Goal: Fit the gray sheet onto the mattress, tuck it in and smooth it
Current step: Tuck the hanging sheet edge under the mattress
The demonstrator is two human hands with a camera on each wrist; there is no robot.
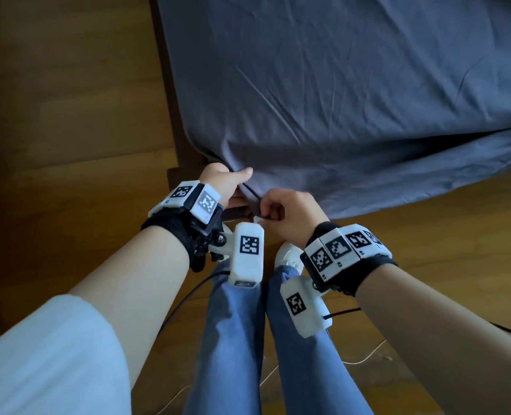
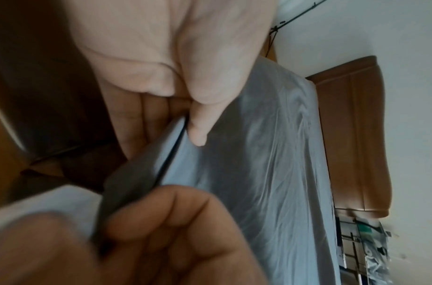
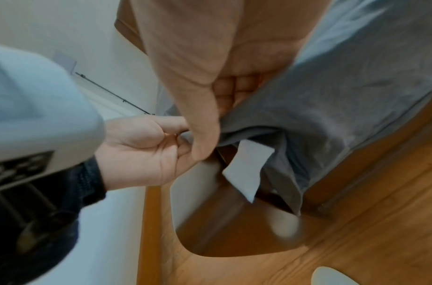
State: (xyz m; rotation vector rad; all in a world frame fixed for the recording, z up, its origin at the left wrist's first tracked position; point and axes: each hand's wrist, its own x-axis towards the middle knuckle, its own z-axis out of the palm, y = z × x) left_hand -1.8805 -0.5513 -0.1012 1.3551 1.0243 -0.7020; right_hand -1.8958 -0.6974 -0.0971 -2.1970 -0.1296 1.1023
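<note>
The gray sheet lies spread over the mattress, wrinkled, with its near edge hanging loose down the bed's side. At the near corner my left hand grips a fold of the sheet, thumb on top. Just right of it my right hand pinches the sheet's hem. In the left wrist view the left thumb presses the sheet against curled fingers. In the right wrist view the right hand holds the sheet's corner, and a white label hangs below it.
The dark wooden bed frame runs along the sheet's left edge, its corner beside my left hand. Wooden floor surrounds the bed. My legs in blue trousers and a white shoe stand close to the corner. Cables trail on the floor.
</note>
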